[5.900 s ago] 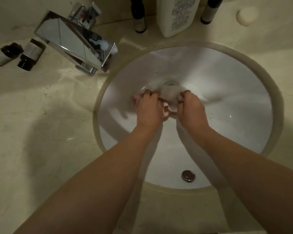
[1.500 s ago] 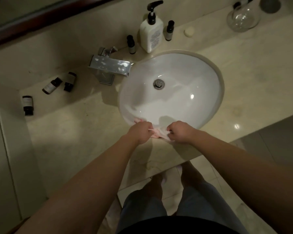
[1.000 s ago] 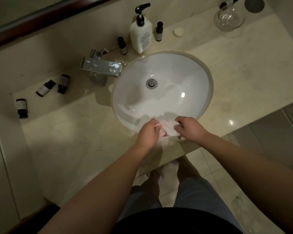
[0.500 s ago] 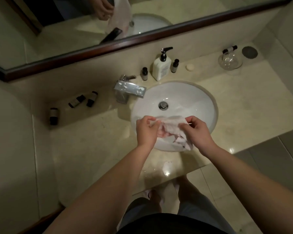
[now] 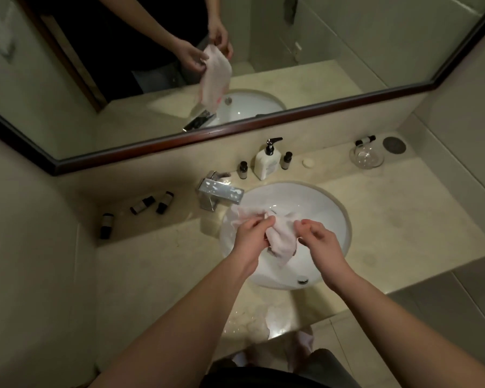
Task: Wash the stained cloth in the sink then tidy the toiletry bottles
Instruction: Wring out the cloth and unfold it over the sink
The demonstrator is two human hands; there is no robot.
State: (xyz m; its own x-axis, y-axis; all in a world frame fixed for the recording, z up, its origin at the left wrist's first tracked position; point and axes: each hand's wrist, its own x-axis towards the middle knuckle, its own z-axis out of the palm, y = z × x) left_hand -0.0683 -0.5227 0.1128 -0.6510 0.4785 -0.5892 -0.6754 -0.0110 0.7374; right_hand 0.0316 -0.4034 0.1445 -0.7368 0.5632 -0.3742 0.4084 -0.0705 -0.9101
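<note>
Dim bathroom: beige stone counter (image 5: 157,275), dark-framed wall mirror (image 5: 333,37), tiled floor (image 5: 445,298).

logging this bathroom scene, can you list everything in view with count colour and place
cloth: 1, pale pink-white, held over the sink
sink: 1, white, set in the counter
faucet: 1, chrome, left of the sink
pump bottle: 1, white with black pump, behind the sink
small upright bottles: 2, dark, one either side of the pump bottle
small bottles on the left: 3, dark; two lying down, the third I cannot tell
soap: 1, pale round, right of the pump bottle
glass bowl: 1, clear, far right of the counter
counter: 1, beige stone
mirror: 1, dark wood frame, above the counter
hands: left hand and right hand, both holding the cloth
</note>
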